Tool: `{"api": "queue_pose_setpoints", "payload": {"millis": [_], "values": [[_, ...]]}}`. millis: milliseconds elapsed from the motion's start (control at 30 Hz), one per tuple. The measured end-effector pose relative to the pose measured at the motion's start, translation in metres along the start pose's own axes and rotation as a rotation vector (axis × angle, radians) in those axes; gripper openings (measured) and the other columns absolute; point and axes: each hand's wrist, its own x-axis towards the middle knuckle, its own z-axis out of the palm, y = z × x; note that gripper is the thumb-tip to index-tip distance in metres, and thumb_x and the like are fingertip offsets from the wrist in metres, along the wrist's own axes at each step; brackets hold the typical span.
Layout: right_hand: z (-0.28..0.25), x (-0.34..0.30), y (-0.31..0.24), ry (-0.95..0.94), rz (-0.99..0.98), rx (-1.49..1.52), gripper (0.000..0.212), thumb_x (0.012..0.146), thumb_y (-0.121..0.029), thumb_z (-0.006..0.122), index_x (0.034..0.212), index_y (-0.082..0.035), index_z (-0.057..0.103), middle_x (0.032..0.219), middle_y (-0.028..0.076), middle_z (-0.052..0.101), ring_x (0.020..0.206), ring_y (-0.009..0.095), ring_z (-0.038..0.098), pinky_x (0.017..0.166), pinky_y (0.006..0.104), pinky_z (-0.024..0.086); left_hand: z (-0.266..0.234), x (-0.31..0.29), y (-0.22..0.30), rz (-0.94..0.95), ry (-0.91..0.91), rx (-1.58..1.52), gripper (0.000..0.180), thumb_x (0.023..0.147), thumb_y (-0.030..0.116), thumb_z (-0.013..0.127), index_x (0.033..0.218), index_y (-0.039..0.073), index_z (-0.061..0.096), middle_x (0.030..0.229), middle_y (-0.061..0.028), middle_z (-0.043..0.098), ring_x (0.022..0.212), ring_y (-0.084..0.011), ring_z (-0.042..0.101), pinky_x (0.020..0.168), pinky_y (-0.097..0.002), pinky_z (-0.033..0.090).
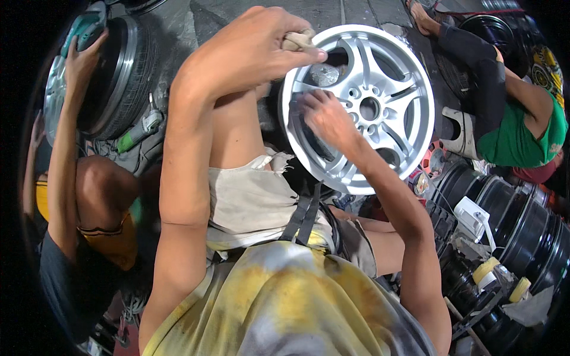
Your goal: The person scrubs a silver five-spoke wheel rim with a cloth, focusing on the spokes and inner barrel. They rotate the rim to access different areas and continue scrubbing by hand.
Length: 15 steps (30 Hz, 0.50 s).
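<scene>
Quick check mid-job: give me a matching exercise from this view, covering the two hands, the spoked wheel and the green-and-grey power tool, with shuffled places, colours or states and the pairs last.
Things:
1. Left hand
2. Right hand
3. Spoked wheel
4. Power tool

Places, colours, states:
A. Silver all over its face
B. Partly blurred, over the left half of the wheel
C. Beside the big tyre on the left
D. Gripping a crumpled beige cloth

Pairs: 1-D, 2-B, 3-A, 4-C
</scene>
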Motion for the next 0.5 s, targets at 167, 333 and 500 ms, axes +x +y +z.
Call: {"api": "queue_pose_setpoints", "payload": {"millis": [167, 333, 500], "values": [[0.029, -0.029, -0.037, 0.369, 0.679, 0.546, 0.016, 0.092, -0.005, 0.063, 0.104, -0.001, 0.073, 0.104, 0.018, 0.070, 0.096, 0.038, 0.067, 0.082, 0.0442, 0.052, -0.004, -0.003, -0.014, -0.108, -0.073, 0.085, 0.038, 0.096, 0.036, 0.073, 0.092, -0.002, 0.068, 0.069, -0.0049, 0.058, 0.064, -0.0117, 0.050, 0.061, -0.0306, 0.046], [0.045, -0.002, -0.089, 0.525, 0.900, 0.663, 0.022, 0.090, -0.012, 0.066, 0.104, 0.002, 0.075, 0.094, 0.022, 0.073, 0.083, 0.036, 0.072, 0.078, 0.0409, 0.055, -0.011, -0.005, -0.009, -0.141, -0.116, 0.056, 0.033, 0.099, 0.032, 0.071, 0.097, -0.001, 0.068, 0.070, -0.0003, 0.057, 0.069, -0.0080, 0.052, 0.062, -0.0253, 0.044], [0.034, 0.049, -0.038, 0.545, 1.075, 0.642, 0.022, 0.088, -0.010, 0.064, 0.102, 0.002, 0.076, 0.090, 0.026, 0.073, 0.087, 0.040, 0.073, 0.082, 0.0440, 0.056, -0.003, 0.002, 0.007, -0.278, -0.152, -0.012, 0.032, 0.098, 0.031, 0.073, 0.095, 0.000, 0.069, 0.073, 0.0021, 0.056, 0.071, -0.0060, 0.050, 0.063, -0.0241, 0.042]]}}
